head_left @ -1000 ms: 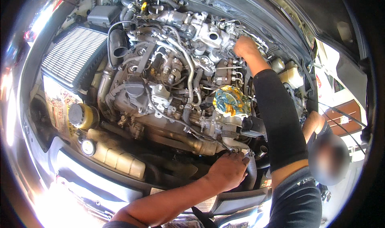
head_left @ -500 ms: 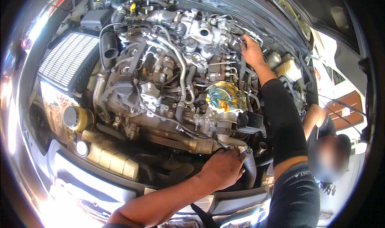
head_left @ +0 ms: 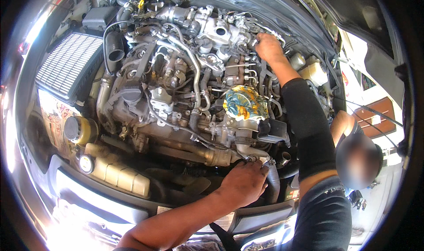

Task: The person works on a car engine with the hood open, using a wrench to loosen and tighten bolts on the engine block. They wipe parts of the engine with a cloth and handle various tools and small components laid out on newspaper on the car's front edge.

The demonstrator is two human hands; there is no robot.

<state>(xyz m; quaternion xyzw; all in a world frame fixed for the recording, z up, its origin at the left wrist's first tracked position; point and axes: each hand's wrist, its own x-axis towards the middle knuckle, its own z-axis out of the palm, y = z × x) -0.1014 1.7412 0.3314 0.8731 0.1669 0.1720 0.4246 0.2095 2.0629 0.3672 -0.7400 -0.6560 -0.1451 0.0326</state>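
Observation:
An open engine bay holds a dusty engine (head_left: 176, 109) with metal pipes and hoses. My left hand (head_left: 243, 182) is low at the front, fingers curled onto a pipe-and-hose joint (head_left: 265, 160) above a grey hose (head_left: 273, 184); what its fingertips grip is hidden. My right hand (head_left: 269, 50) reaches to the back right, fingers closed at a small fitting beside the metal intake housing (head_left: 221, 32); what they hold is too small to name. A yellow-and-green patterned cloth (head_left: 245, 103) lies bunched on the engine between my hands.
A slatted filter box (head_left: 68, 63) is at the left, with a yellowish reservoir (head_left: 117, 176) and a dark-capped container (head_left: 79, 129) below it. A second reservoir (head_left: 316, 74) sits at right. Another person (head_left: 357, 162) is beside the right fender, under the raised bonnet (head_left: 362, 17).
The view has shifted, so the engine sits slightly left and higher. My right hand has shifted slightly and stays at the back fittings. My left hand stays at the hose joint.

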